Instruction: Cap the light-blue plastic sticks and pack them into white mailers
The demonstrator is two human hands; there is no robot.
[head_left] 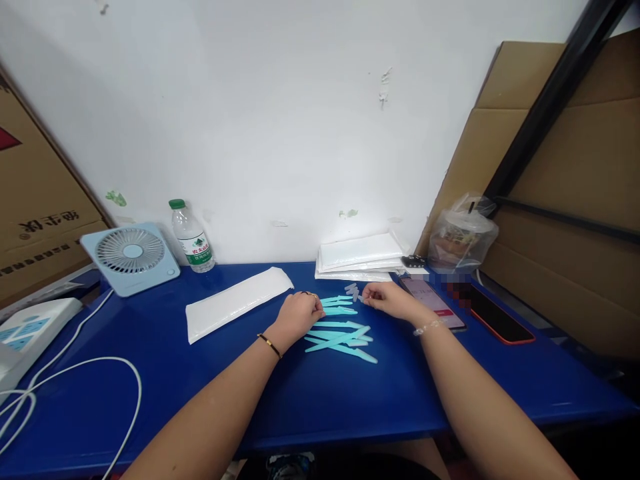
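My left hand (pixel 299 313) is closed at the left ends of several turquoise eyebrow razors (pixel 340 311), its thumb and fingertips pinched on a handle. More turquoise razors (pixel 342 338) lie crossed in a loose pile on the table just below, some with pale covers over the blade end. To the right, my right hand (pixel 387 299) pinches a small translucent blade cap (pixel 361 300), partly covered by the fingertips. Several loose blade caps (pixel 351 290) lie on the table beside those fingertips.
Left of the hands lies a white padded envelope (pixel 237 303); a stack of envelopes (pixel 361 255) sits against the wall. A bottle (pixel 193 239), blue fan (pixel 131 257) and white cable (pixel 131 373) are leftward. Phones (pixel 493 313) and a bagged cup (pixel 463 237) stand right on the blue table (pixel 340 407).
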